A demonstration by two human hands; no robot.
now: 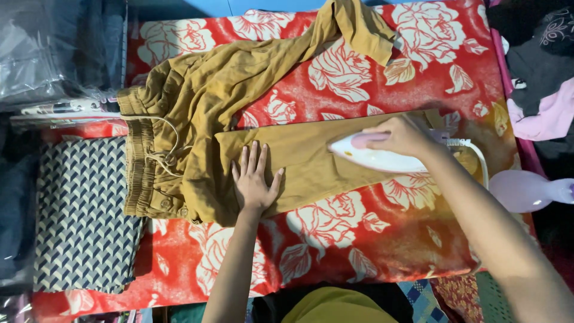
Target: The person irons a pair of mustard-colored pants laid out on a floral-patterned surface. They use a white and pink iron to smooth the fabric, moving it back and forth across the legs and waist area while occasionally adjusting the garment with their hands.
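Trousers (197,113), mustard-coloured, lie across a red flowered cloth (371,239) in the head view, one leg stretched out flat. Left hand (256,179) presses that leg, fingers spread apart. Right hand (402,135) has its fingers wrapped round the handle of a white iron (376,158) resting on the leg.

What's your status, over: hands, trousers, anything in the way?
Left hand flat on mustard trousers, pinning one leg. Right hand grips white-and-pink iron on same leg. Other leg bunched above on red floral cloth.
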